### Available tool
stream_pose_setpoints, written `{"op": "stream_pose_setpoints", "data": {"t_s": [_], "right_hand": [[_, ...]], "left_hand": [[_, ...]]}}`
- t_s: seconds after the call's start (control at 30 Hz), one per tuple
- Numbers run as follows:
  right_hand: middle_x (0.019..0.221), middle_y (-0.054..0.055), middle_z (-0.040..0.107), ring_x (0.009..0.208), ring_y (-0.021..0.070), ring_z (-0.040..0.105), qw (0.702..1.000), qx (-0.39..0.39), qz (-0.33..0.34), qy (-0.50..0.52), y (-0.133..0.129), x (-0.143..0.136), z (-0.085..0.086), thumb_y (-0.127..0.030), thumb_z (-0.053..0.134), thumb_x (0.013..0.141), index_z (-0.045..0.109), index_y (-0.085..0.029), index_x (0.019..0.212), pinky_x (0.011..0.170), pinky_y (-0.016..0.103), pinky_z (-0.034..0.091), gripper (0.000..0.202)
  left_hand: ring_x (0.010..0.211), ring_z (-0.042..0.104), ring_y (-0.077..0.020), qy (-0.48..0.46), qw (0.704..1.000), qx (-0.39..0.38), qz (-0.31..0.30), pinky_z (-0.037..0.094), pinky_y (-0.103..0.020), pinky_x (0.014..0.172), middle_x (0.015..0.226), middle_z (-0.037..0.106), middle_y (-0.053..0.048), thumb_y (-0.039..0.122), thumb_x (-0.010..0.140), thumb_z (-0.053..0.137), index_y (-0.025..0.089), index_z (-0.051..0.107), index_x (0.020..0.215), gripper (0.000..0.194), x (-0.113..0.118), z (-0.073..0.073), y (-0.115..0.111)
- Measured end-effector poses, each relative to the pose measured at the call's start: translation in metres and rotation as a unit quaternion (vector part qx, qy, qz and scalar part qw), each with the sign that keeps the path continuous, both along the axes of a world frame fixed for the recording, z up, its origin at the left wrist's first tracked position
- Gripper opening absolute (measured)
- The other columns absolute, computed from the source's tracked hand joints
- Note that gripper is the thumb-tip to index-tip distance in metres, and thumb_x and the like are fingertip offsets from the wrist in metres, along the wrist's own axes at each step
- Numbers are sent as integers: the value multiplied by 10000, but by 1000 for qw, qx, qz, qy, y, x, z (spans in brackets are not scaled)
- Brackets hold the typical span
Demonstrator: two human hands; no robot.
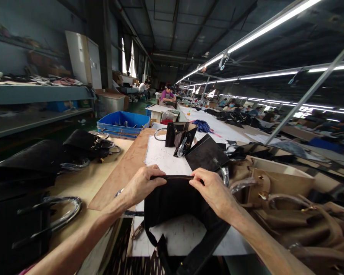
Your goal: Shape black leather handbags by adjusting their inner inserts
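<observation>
A black bag [172,198] stands open in front of me at the centre, its inside facing up toward the camera. My left hand [146,182] pinches the left part of its far top edge, thumb on the near side. On the right part of the same edge, my right hand [208,185] is closed with thumb and fingers. A stretch of straight rim shows between the two hands. Below the bag lies a white sheet [140,244]. Part of a handle shows to the left of the bag.
Black bags with wrapped handles [25,160] lie on the left table. Tan bags [281,183] crowd the right. Ahead are a small black bag [172,135], a black panel [206,152] and a blue bin [123,121]. A person [167,95] sits farther back.
</observation>
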State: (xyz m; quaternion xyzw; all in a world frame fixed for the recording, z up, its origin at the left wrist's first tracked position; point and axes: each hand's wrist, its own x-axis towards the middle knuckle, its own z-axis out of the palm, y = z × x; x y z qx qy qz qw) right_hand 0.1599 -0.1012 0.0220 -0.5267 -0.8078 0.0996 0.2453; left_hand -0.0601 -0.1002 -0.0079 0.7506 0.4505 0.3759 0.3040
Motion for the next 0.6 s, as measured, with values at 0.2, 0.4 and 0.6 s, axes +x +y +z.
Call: {"op": "stream_pose_setpoints", "data": {"t_s": [0.2,0.4,0.6], "right_hand": [[706,-6,536,648,124,474,1000,6,-11,-27,2,-1,-2,-171,433,802,446,-188,625,626,254,332,178],[695,-5,529,646,123,483,998,12,-28,-58,2,-1,-4,-167,438,804,442,-185,620,623,250,333,185],[675,-6,529,623,115,476,997,31,-39,-62,2,-2,-4,-171,443,805,446,-181,604,593,243,322,201]], "left_hand": [[734,527,-125,6,1000,11,19,363,-225,691,736,562,4,224,758,542,169,679,762,148,3,0,0],[718,533,-125,4,999,25,40,371,-226,674,735,570,2,238,765,537,176,675,749,152,6,-3,-2],[695,528,-118,9,997,53,51,370,-221,657,726,562,-5,235,789,509,166,656,716,178,9,-6,-6]]}}
